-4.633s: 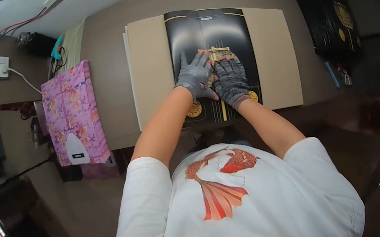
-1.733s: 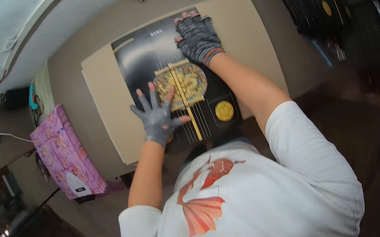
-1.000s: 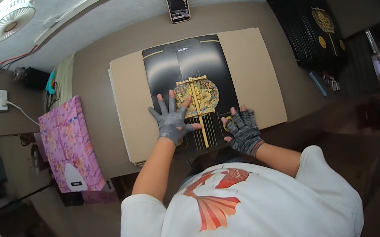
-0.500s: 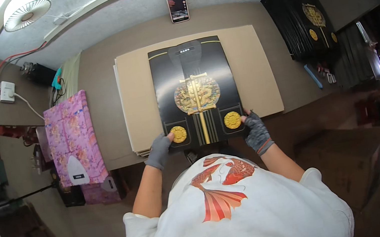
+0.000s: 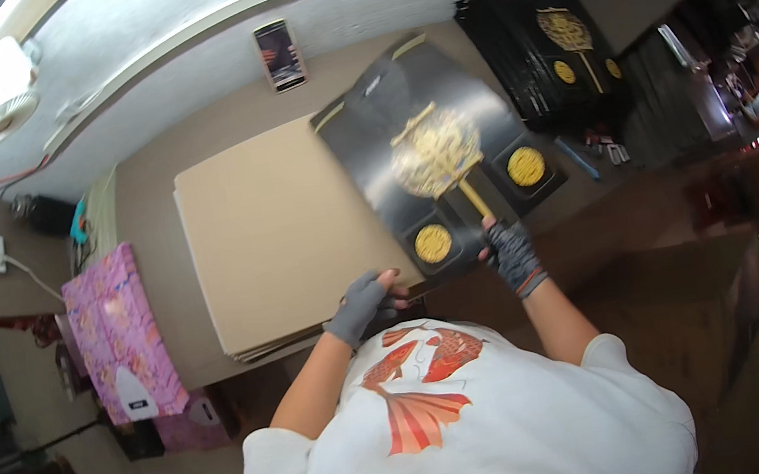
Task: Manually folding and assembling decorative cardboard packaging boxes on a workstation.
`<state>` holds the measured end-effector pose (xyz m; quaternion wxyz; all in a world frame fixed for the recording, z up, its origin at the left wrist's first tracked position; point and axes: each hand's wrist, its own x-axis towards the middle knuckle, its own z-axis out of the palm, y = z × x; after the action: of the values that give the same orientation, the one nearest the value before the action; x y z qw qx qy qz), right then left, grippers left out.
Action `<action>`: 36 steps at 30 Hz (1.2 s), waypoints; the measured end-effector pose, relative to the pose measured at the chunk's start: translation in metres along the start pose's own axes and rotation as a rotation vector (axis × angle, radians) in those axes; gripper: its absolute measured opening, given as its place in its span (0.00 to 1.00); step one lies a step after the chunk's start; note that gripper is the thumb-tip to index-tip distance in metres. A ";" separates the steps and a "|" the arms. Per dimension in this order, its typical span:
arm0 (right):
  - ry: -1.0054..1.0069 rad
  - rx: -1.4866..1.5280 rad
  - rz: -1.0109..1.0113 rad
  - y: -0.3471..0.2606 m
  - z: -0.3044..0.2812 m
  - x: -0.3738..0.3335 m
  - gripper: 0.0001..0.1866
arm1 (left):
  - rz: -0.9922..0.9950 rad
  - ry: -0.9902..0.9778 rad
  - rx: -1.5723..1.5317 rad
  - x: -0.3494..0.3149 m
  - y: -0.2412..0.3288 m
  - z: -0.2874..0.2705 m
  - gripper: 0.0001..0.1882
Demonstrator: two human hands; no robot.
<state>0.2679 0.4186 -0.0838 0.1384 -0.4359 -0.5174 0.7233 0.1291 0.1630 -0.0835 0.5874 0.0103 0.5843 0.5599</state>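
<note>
Right hand (image 5: pixel 513 259), in a dark knit fingerless glove: fingers grasping the near edge of the black sheet, thumb on top.

Black sheet (image 5: pixel 435 158), one: spreads away from the right fingers, turned askew, its left part overlapping the cardboard. Bears a gold emblem (image 5: pixel 439 140) and two yellow medallions, one to either side of those fingers. Whether its far part is raised, I cannot tell.

Left hand (image 5: pixel 369 305), in a plain grey fingerless glove: fingers released, loosely bent, nothing seen in them, just beside the sheet's near left corner. Contact with the cardboard edge cannot be told from where I stand.

Cardboard stack (image 5: pixel 283 239), tan: beyond the left fingers and to their left, on the bench (image 5: pixel 158 235).

Purple floral stack (image 5: pixel 117 334): well left of the left fingers.

Stack of black printed pieces (image 5: pixel 529 48): well beyond the right fingers, slightly to their right.

Blue tool (image 5: pixel 577 156), slender: beyond the right fingers, to their right.

Phone (image 5: pixel 280 56), propped upright: far beyond both sets of fingers.

White fan (image 5: pixel 2 111), blurred: far off beyond the left fingers, leftward.
</note>
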 end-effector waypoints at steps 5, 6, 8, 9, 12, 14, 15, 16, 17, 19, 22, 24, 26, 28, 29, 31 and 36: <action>0.264 0.091 -0.191 -0.120 -0.096 0.085 0.15 | 0.027 0.152 -0.038 0.016 -0.005 -0.022 0.26; 0.267 0.122 -0.266 -0.150 -0.109 0.096 0.13 | 0.026 0.167 -0.047 0.018 -0.007 -0.026 0.26; 0.193 0.188 -0.277 -0.191 -0.155 0.139 0.10 | 0.062 0.260 -0.059 0.020 -0.011 -0.033 0.26; 0.164 0.245 -0.182 -0.199 -0.191 0.171 0.09 | 0.062 0.280 -0.071 0.021 -0.012 -0.035 0.26; 0.230 0.292 -0.203 -0.215 -0.220 0.223 0.10 | 0.120 0.392 -0.173 0.015 -0.021 -0.044 0.25; 0.273 0.302 -0.157 -0.213 -0.245 0.253 0.10 | 0.197 0.425 -0.227 0.014 -0.024 -0.053 0.24; 0.321 0.302 -0.146 -0.210 -0.247 0.264 0.11 | 0.192 0.448 -0.241 0.012 -0.028 -0.060 0.24; 0.374 0.302 -0.138 -0.207 -0.249 0.272 0.13 | 0.248 0.518 -0.267 0.008 -0.031 -0.068 0.24; 0.364 0.295 -0.126 -0.204 -0.253 0.277 0.13 | 0.303 0.585 -0.290 0.004 -0.035 -0.077 0.24; 0.336 0.318 -0.255 -0.195 -0.253 0.281 0.15 | 0.384 0.781 -0.040 -0.002 -0.059 -0.115 0.24; 0.505 0.327 -0.225 -0.179 -0.254 0.267 0.17 | 0.322 1.177 0.725 -0.034 -0.051 -0.145 0.33; 0.243 0.362 -0.163 -0.146 -0.252 0.248 0.15 | 0.219 1.327 0.899 -0.050 -0.052 -0.158 0.36; 0.023 -0.048 -0.299 -0.087 -0.214 0.215 0.14 | 0.107 1.478 1.074 -0.060 -0.055 -0.168 0.39; -0.062 -0.639 -0.251 -0.020 -0.190 0.181 0.20 | -0.083 1.374 0.980 -0.057 -0.050 -0.176 0.42; -0.100 -1.014 -0.183 -0.021 -0.118 0.131 0.33 | -0.115 1.399 0.977 -0.067 -0.061 -0.180 0.42; -0.128 -1.443 -0.400 0.001 -0.082 0.076 0.47 | -0.027 1.339 0.917 -0.068 -0.067 -0.185 0.44; -0.036 -1.366 -0.143 0.009 -0.041 0.056 0.54 | 0.092 1.309 0.878 -0.070 -0.069 -0.195 0.41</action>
<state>0.2696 0.4771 -0.1226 -0.1287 -0.3784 -0.8871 0.2310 0.0599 -0.0348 -0.1441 0.0422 -0.0662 0.9779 0.1938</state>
